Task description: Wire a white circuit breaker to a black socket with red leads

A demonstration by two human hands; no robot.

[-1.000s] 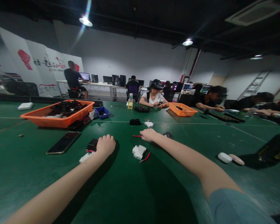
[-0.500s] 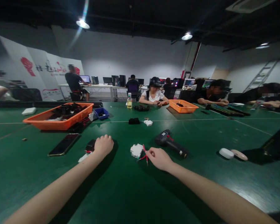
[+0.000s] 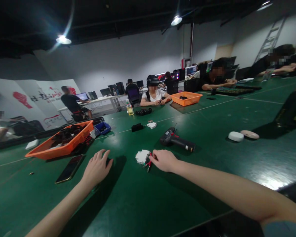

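Observation:
My right hand (image 3: 164,160) is closed, thumb and fingertips pinching short red wires (image 3: 148,164) with metal ends. Touching or just beside the wires lies a white plastic block (image 3: 142,156), stepped like a small circuit breaker. My left hand (image 3: 97,167) is palm down to the left, fingers and thumb apart. It hovers over or rests on the table; which one I cannot tell. A bit of something dark shows by its thumb, mostly hidden. Behind my right hand lies a black cordless screwdriver (image 3: 176,140). A phone (image 3: 69,169) lies left of my left hand.
An orange basket (image 3: 48,151) of dark parts and a small blue bin (image 3: 102,128) stand at left. Farther off are a black block (image 3: 137,127), a white piece (image 3: 152,125), a bottle (image 3: 130,108) and another orange basket (image 3: 186,98). People sit across the table.
My left hand has spread its fingers and now covers the dark and white pieces that lay beside it. My right hand stays at the red wires. The view has tilted.

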